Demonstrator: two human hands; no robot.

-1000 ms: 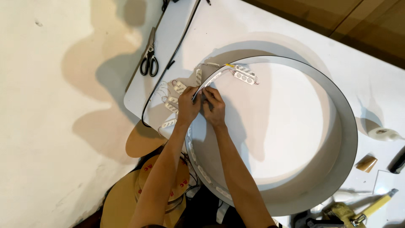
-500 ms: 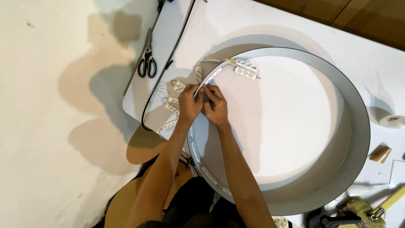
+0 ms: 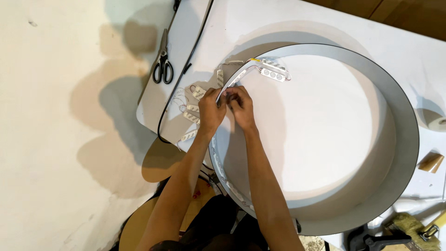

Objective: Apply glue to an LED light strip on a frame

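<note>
My left hand and right hand meet at the near-left rim of the big round grey metal drum with a white floor, fingers pinched narrow on a small white LED module against its inner wall. Modules already line the wall below my hands; a loose chain and more outside the rim wait. Inside the drum is open room; black-handled scissors lie well left.

Hands hide the pinched light module.
</note>
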